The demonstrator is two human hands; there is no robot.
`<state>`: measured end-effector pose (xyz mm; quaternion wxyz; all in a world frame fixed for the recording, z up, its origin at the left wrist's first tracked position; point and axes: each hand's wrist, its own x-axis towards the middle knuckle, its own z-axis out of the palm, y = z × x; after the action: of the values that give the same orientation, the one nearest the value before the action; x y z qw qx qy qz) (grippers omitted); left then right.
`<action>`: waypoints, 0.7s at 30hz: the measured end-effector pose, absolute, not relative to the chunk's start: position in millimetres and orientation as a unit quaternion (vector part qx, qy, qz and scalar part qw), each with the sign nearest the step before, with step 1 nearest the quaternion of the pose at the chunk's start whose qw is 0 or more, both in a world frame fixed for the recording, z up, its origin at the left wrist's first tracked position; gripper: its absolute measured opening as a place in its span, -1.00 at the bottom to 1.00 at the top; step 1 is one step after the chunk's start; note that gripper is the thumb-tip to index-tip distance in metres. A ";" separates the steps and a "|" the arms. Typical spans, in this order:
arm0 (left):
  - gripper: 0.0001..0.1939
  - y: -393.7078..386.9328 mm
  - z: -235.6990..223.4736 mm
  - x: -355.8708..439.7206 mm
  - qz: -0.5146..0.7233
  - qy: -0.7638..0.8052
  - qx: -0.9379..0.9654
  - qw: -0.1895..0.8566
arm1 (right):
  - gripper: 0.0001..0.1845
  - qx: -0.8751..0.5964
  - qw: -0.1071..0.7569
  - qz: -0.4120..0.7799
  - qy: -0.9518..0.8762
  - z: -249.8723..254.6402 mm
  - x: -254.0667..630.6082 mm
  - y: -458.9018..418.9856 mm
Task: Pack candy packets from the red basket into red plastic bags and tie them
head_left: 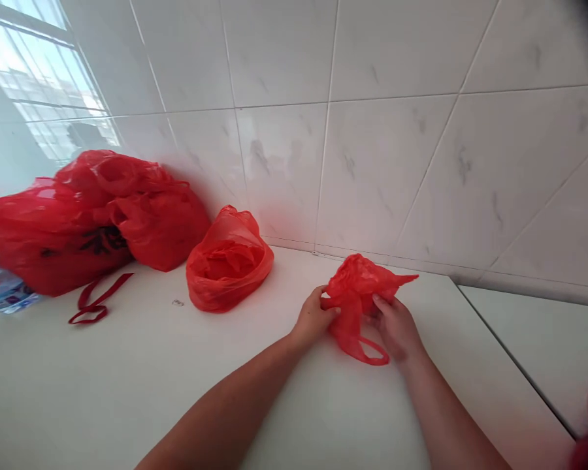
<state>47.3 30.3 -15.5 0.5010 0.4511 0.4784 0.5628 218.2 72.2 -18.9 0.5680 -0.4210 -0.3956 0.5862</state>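
A crumpled red plastic bag (355,294) is held between both hands just over the white tabletop (200,385), one looped handle hanging toward me. My left hand (316,318) pinches its left side between thumb and fingers. On the right side, my right hand (394,325) grips the bag with the thumb on top; its other fingers are partly hidden behind the plastic. To the left of my hands stands another red plastic bag (230,261), its rolled mouth open and more red plastic inside.
Several full red bags (93,222) are heaped against the tiled wall (284,163) at the left. A dark red ribbon (95,305) and a small clear object (177,303) lie on the table. Clear plastic packaging (10,287) sits at the left edge. A table seam (514,359) runs along the right.
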 end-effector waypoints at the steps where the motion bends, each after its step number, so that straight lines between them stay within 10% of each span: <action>1: -0.59 32.0 -16.5 42.7 0.572 0.464 0.433 0.519 | -0.73 -0.432 0.583 0.569 -0.387 -19.5 220.1 73.9; 4: -0.85 33.7 -16.4 23.5 0.602 0.450 0.400 0.524 | -0.81 -0.467 0.628 0.515 -0.351 -20.7 229.1 80.9; 21: -0.75 37.0 -14.2 -4.8 0.706 0.325 0.256 0.575 | -0.74 -0.535 0.684 0.383 -0.315 -7.8 245.1 80.0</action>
<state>-4.8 37.0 -14.2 0.5755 0.2562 0.3246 0.7056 245.1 80.0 -7.8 0.6843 -0.5346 -0.3147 0.3833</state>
